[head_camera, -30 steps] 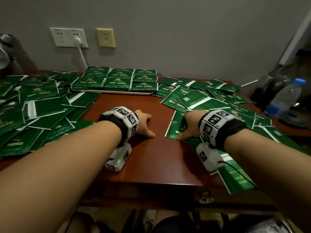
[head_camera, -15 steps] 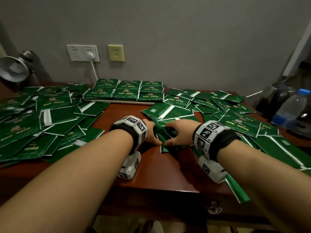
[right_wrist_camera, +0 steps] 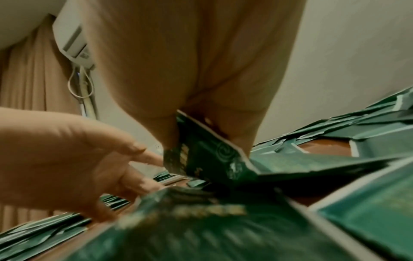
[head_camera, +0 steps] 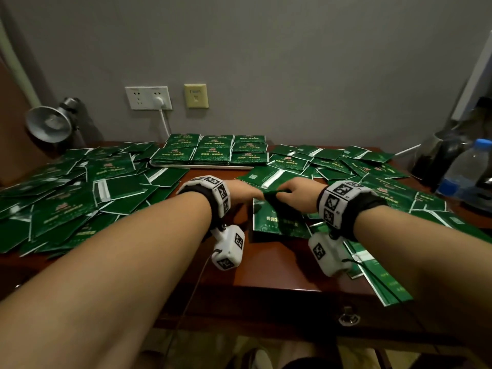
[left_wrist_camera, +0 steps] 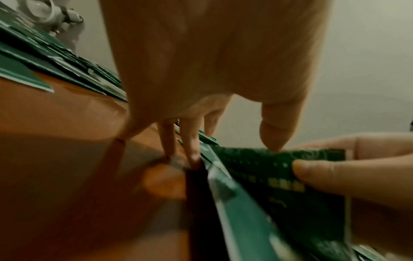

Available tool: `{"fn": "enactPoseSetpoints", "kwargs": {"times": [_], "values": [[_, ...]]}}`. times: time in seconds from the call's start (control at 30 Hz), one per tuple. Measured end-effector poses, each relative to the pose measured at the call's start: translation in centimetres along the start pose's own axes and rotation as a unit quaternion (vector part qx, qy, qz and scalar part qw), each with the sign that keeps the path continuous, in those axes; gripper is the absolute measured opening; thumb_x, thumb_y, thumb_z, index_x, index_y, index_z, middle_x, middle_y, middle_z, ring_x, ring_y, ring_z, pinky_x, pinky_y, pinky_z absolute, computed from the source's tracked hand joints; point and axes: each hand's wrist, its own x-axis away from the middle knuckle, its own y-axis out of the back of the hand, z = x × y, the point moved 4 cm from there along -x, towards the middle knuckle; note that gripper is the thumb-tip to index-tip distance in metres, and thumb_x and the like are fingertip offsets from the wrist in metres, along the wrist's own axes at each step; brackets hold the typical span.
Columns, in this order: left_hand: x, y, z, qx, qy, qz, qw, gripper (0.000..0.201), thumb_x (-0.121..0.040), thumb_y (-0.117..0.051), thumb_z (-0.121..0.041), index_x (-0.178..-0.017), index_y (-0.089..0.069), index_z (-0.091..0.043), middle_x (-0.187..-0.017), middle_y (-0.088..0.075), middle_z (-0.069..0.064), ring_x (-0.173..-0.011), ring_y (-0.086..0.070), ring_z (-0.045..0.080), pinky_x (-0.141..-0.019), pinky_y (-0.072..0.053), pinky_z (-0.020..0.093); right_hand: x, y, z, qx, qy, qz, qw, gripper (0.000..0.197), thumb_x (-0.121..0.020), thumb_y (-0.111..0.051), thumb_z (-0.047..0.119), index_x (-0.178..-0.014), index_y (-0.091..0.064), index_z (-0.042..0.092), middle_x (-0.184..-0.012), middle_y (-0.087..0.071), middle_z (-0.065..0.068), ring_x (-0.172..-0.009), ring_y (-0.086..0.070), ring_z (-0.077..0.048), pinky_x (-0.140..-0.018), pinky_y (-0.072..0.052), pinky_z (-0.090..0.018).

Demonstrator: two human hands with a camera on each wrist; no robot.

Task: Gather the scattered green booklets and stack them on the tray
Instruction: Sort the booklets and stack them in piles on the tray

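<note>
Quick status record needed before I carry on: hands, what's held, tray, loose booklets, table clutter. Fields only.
right hand: pinches a small bunch of green booklets by the top edge, lifted on edge
left hand: fingers straight, touching the bunch's left side
tray: at the back by the wall, neat booklet stacks on it
loose booklets: spread on the left and on the right
table: water bottle far right, lamp far left

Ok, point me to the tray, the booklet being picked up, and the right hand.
tray [head_camera: 170, 165]: head view, bare white front rim at its left corner.
booklet [head_camera: 279, 222]: head view, middle of its green cover.
right hand [head_camera: 298, 194]: head view, back of the hand gripping the booklet's top edge.
</note>
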Motion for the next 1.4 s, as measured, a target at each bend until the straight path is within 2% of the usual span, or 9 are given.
{"fn": "enactPoseSetpoints", "kwargs": {"times": [0.13, 0.3, 0.5, 0.63, 0.77, 0.97, 1.2, 1.3, 1.4], "values": [[0.2, 0.0, 0.4, 0.169, -0.032, -0.034, 0.985, 0.021, -0.08, -0.072, 0.001, -0.098, -0.066, -0.009, -0.086, -0.067, 0.01, -0.073, -0.064, 0.022, -0.062, -0.054, 0.028, -0.2, -0.3, 1.8, -0.06, 0.023, -0.012, 0.998, 0.026, -0.098, -0.047, 0.021, -0.116, -0.066, 0.021, -0.086, -0.063, 0.004, -0.065, -0.055, -0.007, -0.049, -0.039, -0.016], [1.4, 0.2, 0.6, 0.11, -0.022, -0.088, 0.99, 0.024, -0.075, -0.07, 0.006, -0.094, -0.067, -0.009, -0.076, -0.065, 0.007, -0.061, -0.059, 0.02, -0.055, -0.048, 0.025, -0.3, 0.8, 2.7, -0.12, 0.035, -0.098, 0.987, 0.026, -0.094, -0.053, 0.017, -0.116, -0.065, 0.025, -0.094, -0.066, 0.003, -0.067, -0.061, -0.008, -0.053, -0.05, -0.021], [4.2, 4.6, 2.3, 0.078, 0.018, -0.177, 0.981, 0.043, -0.089, -0.045, 0.007, -0.125, -0.062, -0.009, -0.13, -0.06, 0.012, -0.111, -0.061, 0.03, -0.069, -0.046, 0.021, -0.6, 2.0, 0.2, -0.182, -0.103, -0.179, 0.961, 0.022, -0.086, -0.058, 0.015, -0.107, -0.063, 0.019, -0.091, -0.061, 0.001, -0.077, -0.059, -0.017, -0.058, -0.044, -0.023], [5.9, 6.1, 3.9, 0.063, 0.024, -0.215, 0.974, 0.046, -0.091, -0.034, 0.011, -0.115, -0.069, -0.005, -0.124, -0.063, 0.02, -0.072, -0.06, 0.028, -0.04, -0.04, 0.015, -0.1, 1.2, 0.0, -0.032, -0.18, -0.055, 0.982, 0.017, -0.092, -0.054, 0.025, -0.093, -0.061, 0.009, -0.087, -0.06, -0.006, -0.079, -0.057, -0.022, -0.069, -0.046, -0.028], [5.9, 5.0, 6.1, 0.081, 0.075, -0.21, 0.971, 0.012, -0.087, -0.066, -0.008, -0.097, -0.072, -0.009, -0.103, -0.069, 0.008, -0.087, -0.059, 0.02, -0.068, -0.046, 0.025, 0.1, -0.9, 0.9, 0.107, -0.151, 0.056, 0.981, 0.029, -0.091, -0.058, 0.041, -0.101, -0.059, 0.013, -0.093, -0.06, -0.003, -0.09, -0.062, -0.021, -0.076, -0.051, -0.029], [4.0, 3.6, 7.7, 0.002, 0.154, -0.183, 0.971, 0.072, -0.067, -0.087, -0.038, -0.126, -0.059, -0.006, -0.12, -0.064, 0.009, -0.108, -0.061, 0.026, -0.097, -0.05, 0.038, -0.9, -3.6, 2.6, 0.173, -0.09, 0.079, 0.978, 0.072, -0.063, -0.065, 0.079, -0.108, -0.062, 0.021, -0.099, -0.064, 0.003, -0.089, -0.057, -0.02, -0.085, -0.048, -0.031], [3.4, 3.6, 8.2, 0.021, 0.135, -0.177, 0.975, 0.06, -0.072, -0.086, -0.021, -0.124, -0.062, -0.003, -0.116, -0.067, 0.011, -0.105, -0.064, 0.026, -0.093, -0.053, 0.037, -1.6, -3.3, 3.1, 0.116, -0.105, 0.086, 0.984, 0.065, -0.075, -0.071, 0.06, -0.117, -0.061, 0.011, -0.104, -0.065, -0.003, -0.094, -0.061, -0.02, -0.077, -0.051, -0.029], [3.9, 4.8, 8.1, 0.026, 0.102, -0.206, 0.973, 0.042, -0.073, -0.085, -0.02, -0.11, -0.07, -0.007, -0.106, -0.069, 0.007, -0.096, -0.065, 0.022, -0.084, -0.055, 0.032, -1.6, -2.2, 3.0, 0.08, -0.122, 0.055, 0.988, 0.058, -0.082, -0.071, 0.046, -0.122, -0.058, 0.007, -0.108, -0.065, -0.006, -0.099, -0.062, -0.021, -0.076, -0.051, -0.028], [4.9, 6.1, 7.9, 0.037, 0.076, -0.248, 0.965, 0.012, -0.076, -0.082, -0.02, -0.083, -0.073, -0.015, -0.091, -0.072, 0.006, -0.09, -0.069, 0.024, -0.08, -0.058, 0.036, -1.4, -1.9, 3.3, -0.03, -0.142, 0.017, 0.989, 0.056, -0.085, -0.072, 0.031, -0.125, -0.046, 0.002, -0.087, -0.058, -0.002, -0.079, -0.059, -0.016, -0.053, -0.045, -0.022]]}}
